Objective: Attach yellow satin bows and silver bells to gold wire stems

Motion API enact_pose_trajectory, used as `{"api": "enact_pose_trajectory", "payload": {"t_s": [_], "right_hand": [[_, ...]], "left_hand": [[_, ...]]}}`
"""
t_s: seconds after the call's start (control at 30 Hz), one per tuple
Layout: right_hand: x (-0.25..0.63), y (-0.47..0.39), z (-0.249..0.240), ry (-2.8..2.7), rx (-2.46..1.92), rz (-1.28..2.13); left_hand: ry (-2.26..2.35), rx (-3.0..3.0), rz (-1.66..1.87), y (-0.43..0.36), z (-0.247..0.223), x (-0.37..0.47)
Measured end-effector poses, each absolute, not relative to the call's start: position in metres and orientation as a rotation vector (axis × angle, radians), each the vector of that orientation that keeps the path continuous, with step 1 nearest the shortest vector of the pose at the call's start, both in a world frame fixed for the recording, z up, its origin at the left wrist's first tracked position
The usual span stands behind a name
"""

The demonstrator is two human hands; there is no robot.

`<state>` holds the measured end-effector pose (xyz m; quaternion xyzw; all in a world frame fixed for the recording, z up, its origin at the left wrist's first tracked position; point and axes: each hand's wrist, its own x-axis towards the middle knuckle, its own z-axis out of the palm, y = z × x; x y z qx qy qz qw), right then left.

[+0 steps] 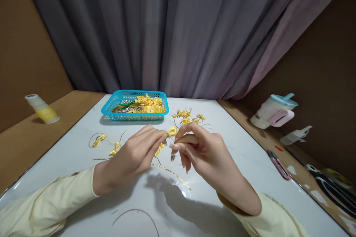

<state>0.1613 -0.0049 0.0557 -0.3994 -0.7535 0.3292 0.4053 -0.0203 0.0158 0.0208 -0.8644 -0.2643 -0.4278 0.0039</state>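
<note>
Between my two hands, above the white table, is a yellow ribbon bow [172, 130] with thin wire at it. My left hand [136, 152] is closed, thumb and fingers pinching the left side of the bow. Thumb and forefinger of my right hand [198, 144] are pressed together just to the right of the bow, on what looks like the thin wire. A small shiny bead [172, 157] hangs below the right fingertips. More yellow bows on wires lie around: one bow [99, 139] at the left, another bow [115, 149] beside my left hand, and a pile of bows [187, 116] beyond my right hand.
At the back stands a blue basket [133, 117] with yellow bows, silvery beads and golden wire. Loose wires [174, 173] lie on the table [83, 192]. Rightward are a cup [274, 111], a small bottle [296, 135], pink-handled snips [279, 166] and black scissors [333, 192]; leftward, a thread spool [43, 110].
</note>
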Motion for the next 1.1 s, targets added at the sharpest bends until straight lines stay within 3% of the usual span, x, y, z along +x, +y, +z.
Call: {"api": "enact_pose_trajectory", "payload": {"t_s": [0.5,0.8,1.1], "right_hand": [[0.173,0.027,0.053,-1.81,-1.168,0.755],[0.165,0.047,0.032,-1.539,-0.822,1.904],[0.159,0.05,0.019,-1.285,-0.659,2.019]], "left_hand": [[-0.794,-2.746,-1.303,0.016,0.019,-0.02],[-0.693,-2.977,-1.22,0.014,0.014,-0.017],[-0.586,-3.013,-1.313,0.012,0.015,-0.015]]}}
